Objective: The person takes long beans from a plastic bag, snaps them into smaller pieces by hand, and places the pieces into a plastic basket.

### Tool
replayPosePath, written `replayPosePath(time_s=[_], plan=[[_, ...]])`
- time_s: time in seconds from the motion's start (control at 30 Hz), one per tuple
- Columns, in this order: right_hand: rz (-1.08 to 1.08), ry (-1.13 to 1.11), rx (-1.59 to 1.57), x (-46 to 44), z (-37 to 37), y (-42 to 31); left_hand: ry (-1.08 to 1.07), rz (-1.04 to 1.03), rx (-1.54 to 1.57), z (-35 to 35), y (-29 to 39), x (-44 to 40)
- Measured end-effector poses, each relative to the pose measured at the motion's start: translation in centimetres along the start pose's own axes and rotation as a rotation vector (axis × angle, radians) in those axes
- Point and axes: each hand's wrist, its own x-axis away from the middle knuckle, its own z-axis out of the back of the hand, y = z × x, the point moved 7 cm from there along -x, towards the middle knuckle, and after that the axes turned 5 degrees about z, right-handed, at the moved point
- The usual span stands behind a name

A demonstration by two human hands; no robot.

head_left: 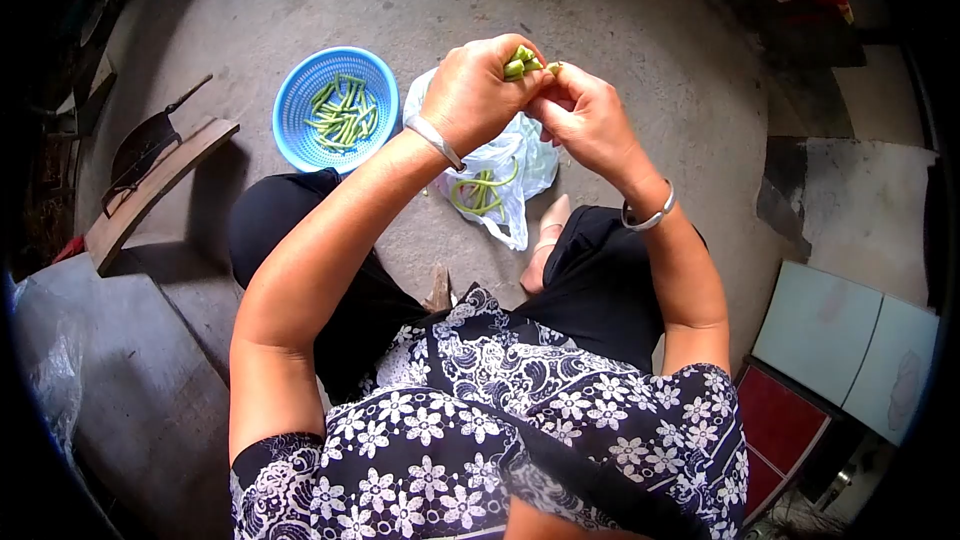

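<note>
- At the left, a blue basket [298,90] is set on the concrete floor [620,0], and short cut bean pieces [345,122] are held in it, spread over its bottom.
- From the lower left, the left arm is stretched forward and slanted to the right, with a bracelet [433,143] worn at the wrist. The left hand [475,90] is turned with its back to the camera; its fingers are curled tightly round a bunch of green beans [521,64], whose ends are left showing beside the thumb.
- Beneath the two hands, a plastic bag [513,220] is laid open on the floor, partly hidden by the left forearm; a few long, curved beans [482,194] are seen in it.
- From the right, the other arm is bent at the elbow, its forearm angled forward and leftward. The right hand [592,122] is brought close against the left, and a bean end [554,68] is pinched at its thumb and fingertips; the exact contact is partly hidden.
</note>
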Motion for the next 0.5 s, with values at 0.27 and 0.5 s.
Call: replayPosePath(time_s=[0.27,0.5], plan=[[0.218,0.015,0.251,-0.2,1.4,-1.8,0.086,-0.325,-0.560,0.4,2.5,1.0],[0.382,-0.001,0.507,0.2,0.3,-3.2,0.051,-0.416,-0.635,-0.6,2.4,1.7]])
